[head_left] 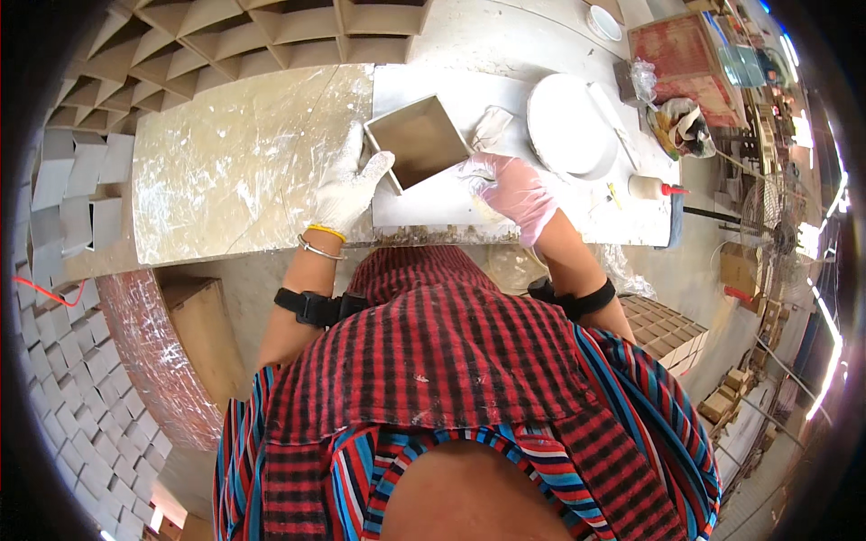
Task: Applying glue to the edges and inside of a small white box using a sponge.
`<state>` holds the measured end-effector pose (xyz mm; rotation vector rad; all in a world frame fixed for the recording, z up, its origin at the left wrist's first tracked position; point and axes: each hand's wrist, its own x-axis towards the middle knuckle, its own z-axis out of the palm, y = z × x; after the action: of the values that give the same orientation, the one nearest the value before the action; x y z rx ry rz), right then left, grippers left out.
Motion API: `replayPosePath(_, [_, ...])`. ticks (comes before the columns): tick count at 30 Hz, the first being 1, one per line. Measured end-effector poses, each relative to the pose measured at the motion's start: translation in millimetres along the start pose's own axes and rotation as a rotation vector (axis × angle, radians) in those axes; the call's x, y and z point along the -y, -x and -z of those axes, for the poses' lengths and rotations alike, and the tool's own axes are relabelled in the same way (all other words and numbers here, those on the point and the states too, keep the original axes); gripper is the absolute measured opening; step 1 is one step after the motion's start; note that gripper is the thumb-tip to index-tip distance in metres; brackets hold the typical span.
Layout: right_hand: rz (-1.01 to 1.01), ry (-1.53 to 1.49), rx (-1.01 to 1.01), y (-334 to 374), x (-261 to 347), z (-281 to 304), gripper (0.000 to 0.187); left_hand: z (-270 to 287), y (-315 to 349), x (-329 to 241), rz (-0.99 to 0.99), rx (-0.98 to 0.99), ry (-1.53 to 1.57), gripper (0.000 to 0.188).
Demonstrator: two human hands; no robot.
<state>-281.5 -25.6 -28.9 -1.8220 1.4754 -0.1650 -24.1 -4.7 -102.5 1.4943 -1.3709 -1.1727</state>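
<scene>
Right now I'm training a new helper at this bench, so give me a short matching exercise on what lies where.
Things:
1. square box
2. round white disc
3. left hand
4. right hand

States or places:
a. in a pink glove
b. gripped at its left edge
c. in a white glove
d. lying flat, right of the box

Pairs: 1-b, 2-d, 3-c, 4-a

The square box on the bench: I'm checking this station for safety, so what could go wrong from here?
1. The box is steadied by the left hand at one corner only; it might twist as the right hand works beside it.
2. The white disc and bottle sit close to the right elbow's path and could get knocked.
</scene>
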Motion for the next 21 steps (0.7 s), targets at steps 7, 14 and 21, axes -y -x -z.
replayPosePath(7, [-0.118,-0.736,-0.243,27,-31,37,0.030,6,12,-51,-0.235,-0.166,-0.497,0.060])
replayPosePath(14, [-0.274,-1.072,-0.416,55,-99,83,0.036,-28,-14,-101,-0.332,0.208,-0.686,0.029])
replayPosePath(21, [-0.297,-0.399,-0.757,24,-130,96,0.047,-58,-86,-70,-0.268,0.895,-1.150,0.032])
